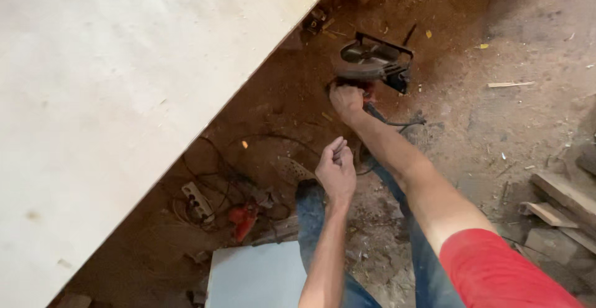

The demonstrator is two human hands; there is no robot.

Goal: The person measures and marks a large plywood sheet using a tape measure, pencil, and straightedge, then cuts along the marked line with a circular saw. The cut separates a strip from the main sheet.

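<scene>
A circular saw with a black guard and base lies on the dusty floor near the top middle. My right hand reaches down and grips its handle, arm stretched out. A black cord trails from the saw past my forearm. My left hand hangs in the air below it, fingers loosely curled with the tips apart, holding nothing. My legs in blue jeans show under the arms.
A large pale plywood sheet fills the left side, its edge running diagonally. Beneath it lie a white power strip, tangled cables and a red tool. A pale board sits at the bottom. Wood offcuts pile at right.
</scene>
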